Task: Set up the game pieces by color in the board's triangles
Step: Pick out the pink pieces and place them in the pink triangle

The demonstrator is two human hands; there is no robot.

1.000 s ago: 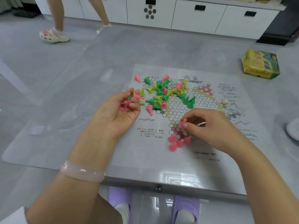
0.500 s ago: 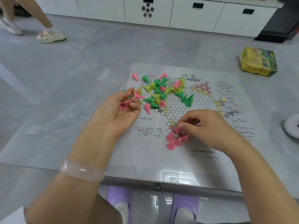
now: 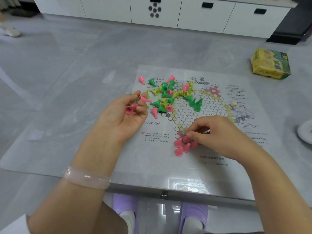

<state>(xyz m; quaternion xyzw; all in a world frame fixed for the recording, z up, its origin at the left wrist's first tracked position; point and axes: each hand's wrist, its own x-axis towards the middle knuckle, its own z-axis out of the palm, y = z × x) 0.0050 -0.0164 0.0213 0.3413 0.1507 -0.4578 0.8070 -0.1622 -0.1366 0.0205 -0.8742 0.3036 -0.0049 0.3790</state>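
A paper game board (image 3: 199, 115) with a star of circles lies on the glass table. Several pink cone pieces (image 3: 183, 146) stand in its near triangle. My right hand (image 3: 217, 134) pinches one pink piece (image 3: 186, 139) down onto that triangle. My left hand (image 3: 125, 115) is palm up left of the board, its fingers curled round pink pieces (image 3: 130, 109). A mixed heap of pink, green and yellow cones (image 3: 168, 97) lies on the board's far left part.
A small cream die (image 3: 233, 104) sits on the board's right side. A yellow-green box (image 3: 270, 64) lies on the floor at far right. A white round object (image 3: 305, 134) shows at the right edge. The table's near edge (image 3: 163, 191) runs above my purple slippers.
My right hand has lowered the pink piece from above the near triangle down among the standing pink pieces. The left hand has stayed put. A person walking at the back left has left the view.
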